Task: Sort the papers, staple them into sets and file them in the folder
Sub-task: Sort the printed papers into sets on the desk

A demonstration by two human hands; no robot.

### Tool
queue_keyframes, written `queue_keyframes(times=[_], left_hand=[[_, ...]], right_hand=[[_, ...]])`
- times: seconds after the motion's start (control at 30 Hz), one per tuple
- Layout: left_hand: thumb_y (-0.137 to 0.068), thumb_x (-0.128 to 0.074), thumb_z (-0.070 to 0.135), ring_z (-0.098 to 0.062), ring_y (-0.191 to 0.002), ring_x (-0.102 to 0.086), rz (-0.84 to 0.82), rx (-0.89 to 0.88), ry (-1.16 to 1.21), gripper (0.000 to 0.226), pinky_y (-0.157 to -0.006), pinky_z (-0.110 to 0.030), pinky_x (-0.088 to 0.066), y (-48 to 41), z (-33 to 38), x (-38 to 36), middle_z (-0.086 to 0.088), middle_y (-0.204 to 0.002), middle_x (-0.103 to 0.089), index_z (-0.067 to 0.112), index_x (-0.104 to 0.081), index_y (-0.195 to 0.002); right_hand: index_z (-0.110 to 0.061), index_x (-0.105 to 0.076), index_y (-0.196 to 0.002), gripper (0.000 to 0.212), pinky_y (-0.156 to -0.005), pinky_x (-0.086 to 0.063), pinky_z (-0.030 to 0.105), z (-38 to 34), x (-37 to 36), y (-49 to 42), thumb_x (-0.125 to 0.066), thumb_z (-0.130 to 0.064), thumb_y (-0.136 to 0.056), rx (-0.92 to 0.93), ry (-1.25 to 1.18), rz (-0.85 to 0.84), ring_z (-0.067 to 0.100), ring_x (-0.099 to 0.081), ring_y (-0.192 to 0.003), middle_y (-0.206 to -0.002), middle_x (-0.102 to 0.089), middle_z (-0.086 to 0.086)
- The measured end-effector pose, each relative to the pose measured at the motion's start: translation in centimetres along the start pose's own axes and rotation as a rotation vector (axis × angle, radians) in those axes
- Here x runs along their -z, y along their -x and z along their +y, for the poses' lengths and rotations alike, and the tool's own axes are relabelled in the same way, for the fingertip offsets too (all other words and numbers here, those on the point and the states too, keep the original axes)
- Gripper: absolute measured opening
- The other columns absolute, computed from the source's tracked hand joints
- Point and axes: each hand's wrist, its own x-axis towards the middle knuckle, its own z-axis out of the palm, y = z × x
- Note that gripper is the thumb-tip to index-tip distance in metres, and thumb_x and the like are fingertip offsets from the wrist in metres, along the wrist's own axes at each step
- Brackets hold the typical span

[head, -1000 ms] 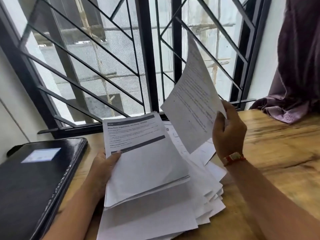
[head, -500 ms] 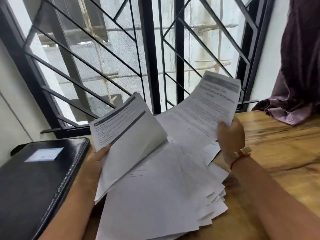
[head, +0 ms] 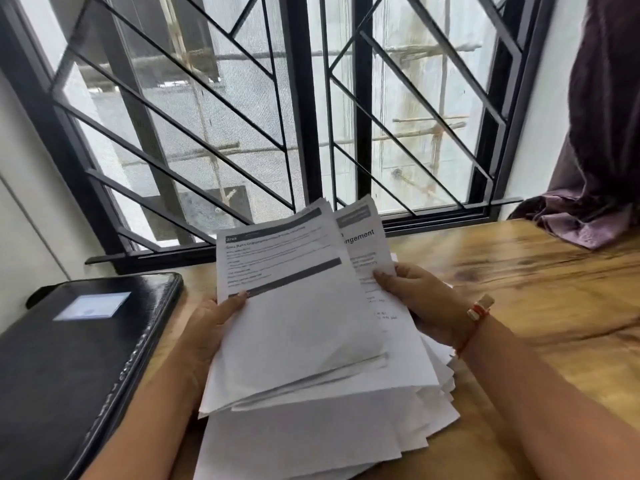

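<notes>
While a black folder [head: 69, 358] lies closed on the wooden table [head: 554, 306], a person sorts papers just to its right. The left hand [head: 214, 327], nearest the folder, grips a thin sheaf [head: 298, 323] by one edge, thumb on top. The right hand [head: 422, 303], farther from the folder, pinches a printed sheet [head: 367, 237] tucked partly behind that sheaf. Beneath both, a fanned pile [head: 311, 445] of loose pages rests on the table beside the folder. Held from one side, the sheaf sags, so pages may slip out of order. With its heading half hidden, the sheet could join the wrong set. A forearm brushing the splayed pile could scatter it away from the folder.
</notes>
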Motion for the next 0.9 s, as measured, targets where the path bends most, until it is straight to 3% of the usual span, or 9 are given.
queue_keyframes(times=[0.17, 0.3, 0.37, 0.43, 0.5, 0.6, 0.7, 0.77, 0.9], left_hand=[[-0.078, -0.080, 0.020, -0.032, -0.086, -0.074, -0.059, 0.001, -0.045, 0.032, -0.071, -0.040, -0.063, 0.4, 0.1, -0.5, -0.023, -0.115, -0.071, 0.013, -0.074, -0.109], [-0.034, -0.100, 0.048, -0.031, -0.086, -0.075, -0.103, -0.023, -0.082, 0.070, -0.065, -0.037, -0.062, 1.0, 0.3, -1.3, -0.016, -0.108, -0.075, 0.023, -0.079, -0.095], [-0.029, -0.101, 0.048, -0.031, -0.086, -0.075, -0.092, -0.015, -0.060, 0.077, -0.064, -0.036, -0.062, 1.1, 0.3, -1.6, -0.017, -0.107, -0.075, 0.022, -0.077, -0.097], [-0.030, -0.101, 0.047, -0.032, -0.086, -0.075, -0.067, -0.008, -0.048, 0.090, -0.063, -0.037, -0.062, 1.4, 0.4, -1.8, -0.018, -0.109, -0.074, 0.017, -0.070, -0.109], [-0.036, -0.101, 0.046, -0.034, -0.089, -0.074, -0.033, 0.002, -0.046, 0.099, -0.066, -0.038, -0.062, 1.5, 0.6, -1.8, -0.020, -0.113, -0.072, 0.014, -0.064, -0.121], [-0.065, -0.091, 0.034, -0.035, -0.092, -0.073, -0.024, 0.012, -0.010, 0.072, -0.069, -0.040, -0.062, 1.7, 0.5, -1.6, -0.021, -0.118, -0.070, 0.012, -0.062, -0.127], [-0.089, -0.069, 0.018, -0.037, -0.098, -0.071, -0.059, 0.055, 0.035, 0.040, -0.081, -0.048, -0.061, 2.2, 0.6, -2.1, -0.020, -0.119, -0.070, 0.014, -0.061, -0.128], [-0.093, -0.059, 0.014, -0.037, -0.103, -0.070, -0.116, 0.087, 0.066, 0.037, -0.086, -0.050, -0.059, 2.6, 0.7, -2.4, -0.018, -0.120, -0.070, 0.016, -0.061, -0.130], [-0.088, -0.058, 0.002, -0.034, -0.096, -0.072, -0.131, 0.120, 0.081, 0.041, -0.076, -0.043, -0.063, 2.6, 0.6, -2.5, -0.020, -0.121, -0.070, 0.013, -0.062, -0.127]], right_hand=[[-0.008, -0.066, -0.120, 0.039, -0.088, -0.057, 0.046, 0.6, -1.4, 0.1, -0.050, -0.036, -0.098, 0.035, -0.091, -0.035, 0.031, -0.071, -0.097, -0.117, -0.070, 0.017], [-0.015, -0.061, -0.132, 0.051, -0.102, -0.047, 0.055, 1.0, -1.9, 0.0, -0.045, -0.049, -0.097, 0.057, -0.115, -0.042, 0.037, -0.063, -0.116, -0.127, -0.066, 0.015], [-0.022, -0.059, -0.135, 0.056, -0.106, -0.043, 0.057, 1.2, -2.1, -0.1, -0.045, -0.058, -0.095, 0.049, -0.124, -0.036, 0.034, -0.062, -0.120, -0.130, -0.066, 0.010], [-0.027, -0.056, -0.138, 0.058, -0.108, -0.042, 0.054, 1.2, -2.3, 0.0, -0.043, -0.063, -0.094, 0.034, -0.118, -0.084, 0.030, -0.060, -0.124, -0.134, -0.063, 0.006], [-0.025, -0.052, -0.140, 0.051, -0.104, -0.046, 0.051, 1.0, -2.7, 0.4, -0.045, -0.052, -0.098, 0.030, -0.079, -0.151, 0.028, -0.061, -0.122, -0.133, -0.064, 0.005], [-0.022, -0.049, -0.140, 0.042, -0.097, -0.052, 0.050, 1.1, -3.1, 0.8, -0.055, -0.023, -0.099, 0.066, 0.012, -0.229, 0.030, -0.062, -0.119, -0.131, -0.064, 0.007], [-0.017, -0.051, -0.136, 0.038, -0.097, -0.052, 0.050, 1.5, -3.3, 0.7, -0.055, -0.010, -0.099, 0.060, -0.039, -0.196, 0.034, -0.064, -0.116, -0.127, -0.066, 0.011], [-0.016, -0.053, -0.133, 0.035, -0.094, -0.054, 0.049, 1.5, -3.3, 0.7, -0.054, -0.006, -0.099, 0.067, -0.041, -0.137, 0.034, -0.065, -0.112, -0.124, -0.068, 0.012], [-0.014, -0.054, -0.129, 0.032, -0.084, -0.057, 0.043, 1.0, -3.3, 0.8, -0.056, -0.006, -0.098, 0.046, -0.036, -0.063, 0.031, -0.069, -0.103, -0.117, -0.071, 0.012]])
